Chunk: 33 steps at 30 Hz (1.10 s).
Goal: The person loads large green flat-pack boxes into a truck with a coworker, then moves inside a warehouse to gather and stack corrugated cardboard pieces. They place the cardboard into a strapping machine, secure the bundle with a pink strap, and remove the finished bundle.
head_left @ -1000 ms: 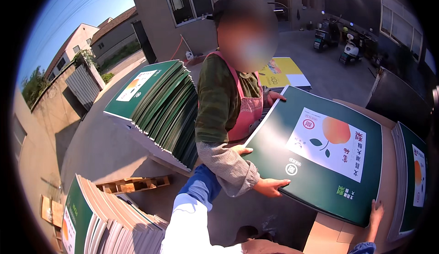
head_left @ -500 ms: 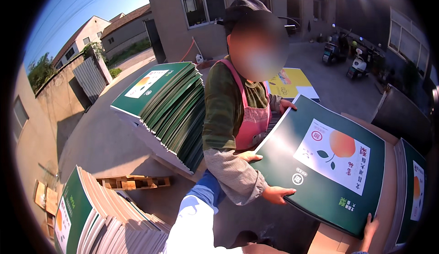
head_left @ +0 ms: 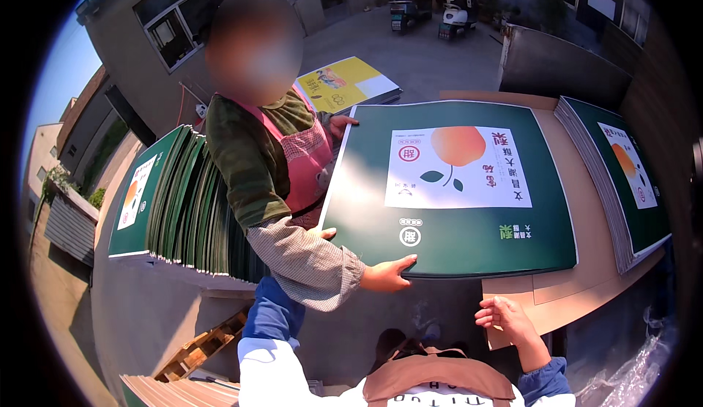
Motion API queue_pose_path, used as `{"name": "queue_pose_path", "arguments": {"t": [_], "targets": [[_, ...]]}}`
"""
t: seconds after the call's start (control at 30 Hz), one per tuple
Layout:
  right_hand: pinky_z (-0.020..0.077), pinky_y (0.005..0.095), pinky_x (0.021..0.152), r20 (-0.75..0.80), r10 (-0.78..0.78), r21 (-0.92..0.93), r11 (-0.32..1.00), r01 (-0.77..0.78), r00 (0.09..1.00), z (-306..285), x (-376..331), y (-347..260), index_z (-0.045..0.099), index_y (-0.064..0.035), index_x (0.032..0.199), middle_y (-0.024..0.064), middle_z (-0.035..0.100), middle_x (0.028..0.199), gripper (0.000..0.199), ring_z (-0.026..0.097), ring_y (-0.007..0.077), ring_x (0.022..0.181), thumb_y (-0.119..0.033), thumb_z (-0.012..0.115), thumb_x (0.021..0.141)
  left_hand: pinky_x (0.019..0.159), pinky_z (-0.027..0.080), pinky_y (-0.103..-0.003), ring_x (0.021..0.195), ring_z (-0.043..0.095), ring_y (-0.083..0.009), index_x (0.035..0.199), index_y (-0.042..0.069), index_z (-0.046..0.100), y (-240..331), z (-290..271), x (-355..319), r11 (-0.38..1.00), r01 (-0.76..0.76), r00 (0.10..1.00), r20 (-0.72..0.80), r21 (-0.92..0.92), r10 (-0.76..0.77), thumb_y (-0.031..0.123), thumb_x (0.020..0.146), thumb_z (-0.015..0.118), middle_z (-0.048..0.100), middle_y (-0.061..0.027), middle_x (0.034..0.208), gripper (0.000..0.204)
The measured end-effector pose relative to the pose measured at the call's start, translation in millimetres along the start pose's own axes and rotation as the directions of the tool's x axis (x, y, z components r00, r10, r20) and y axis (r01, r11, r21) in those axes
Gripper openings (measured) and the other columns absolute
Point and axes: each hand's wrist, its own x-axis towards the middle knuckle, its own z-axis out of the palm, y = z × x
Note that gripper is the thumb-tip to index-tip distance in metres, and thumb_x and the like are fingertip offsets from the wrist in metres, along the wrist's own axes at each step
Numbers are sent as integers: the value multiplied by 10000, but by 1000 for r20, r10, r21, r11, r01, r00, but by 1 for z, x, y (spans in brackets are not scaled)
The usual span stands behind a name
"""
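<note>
Closer now, the green sheet [head_left: 454,187] lies flat on the counter [head_left: 578,290]; right hand [head_left: 509,319] hovers just beside it, fingers loosely spread; left hand hidden.

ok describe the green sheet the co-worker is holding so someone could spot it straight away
Start at the brown cardboard stack in the middle right. Lying flat on top is the large dark green sheet with a white panel showing an orange fruit, and a co-worker's hand grips its near corner. Unlike the green stacks to the left and right, it is a single sheet, lying alone.
</note>
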Motion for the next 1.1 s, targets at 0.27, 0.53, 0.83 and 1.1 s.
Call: {"name": "queue_pose_path", "arguments": {"t": [0.27, 0.53, 0.83, 1.1], "targets": [[527, 253, 576, -162, -381, -201, 916, 348, 910, 10, 15, -88, 213, -47, 1466, 91, 639, 730, 581, 601, 122, 571, -245, 476, 988, 619, 429, -273, 737, 548, -135, 1238, 208, 568, -15, 122, 22, 644, 765, 627, 218, 11, -748, 335, 967, 507, 604, -41, 790, 305], [510, 233, 561, 263, 90, -278, 961, -13, 961, 54, 9, -14, 587, 3, 938, 56, 619, 674, 337, 609, 114, 588, -329, 538, 960, 794, 537, -345, 978, 623, -189, 1264, 53, 466, -58, 80, -22, 923, 384, 920, 88, -14, -381, 419, 947, 486, 610, -86, 1157, 484], [318, 476, 1072, 239, -101, 643, 762, -80, 966, 127, -17, 118, 388, -49, 1347, 213, 483, 1315, 800, 410, 332, 1282, -563, 662, 798, 703, 534, -298, 831, 636, -181, 1149, -23, 547, -176, 162, -88, 803, -525, 690, -411, 282, 595, 169, 913, 589, 640, -106, 990, 308], [443, 409, 971, -148, -81, 733, 660, 165, 986, 119, -67, 105, 517, 2, 1200, 89, 593, 1142, 412, 570, 223, 1068, -164, 659, 851, 909, 482, -342, 1058, 564, -179, 1254, -15, 483, -286, 190, -81, 886, -463, 852, -271, 10, 448, 230, 941, 584, 580, -97, 1162, 410]]}}
